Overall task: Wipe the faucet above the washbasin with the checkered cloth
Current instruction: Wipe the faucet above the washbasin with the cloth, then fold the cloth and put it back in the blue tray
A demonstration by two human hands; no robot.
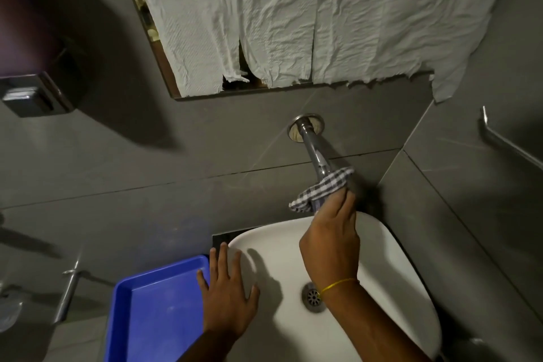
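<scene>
A chrome faucet (312,146) juts out of the grey tiled wall above a white washbasin (390,247). My right hand (332,241) grips the checkered cloth (323,189), which is wrapped around the outer end of the faucet and hides its tip. A yellow thread circles that wrist. My left hand (227,294) lies flat with fingers spread on the basin's left rim, holding nothing.
A blue tray (152,303) sits left of the basin, touching my left hand. Crumpled white paper (293,15) covers the mirror above. A soap dispenser (32,97) hangs at the left, a metal rail (511,147) on the right wall. The drain (313,297) lies in the basin.
</scene>
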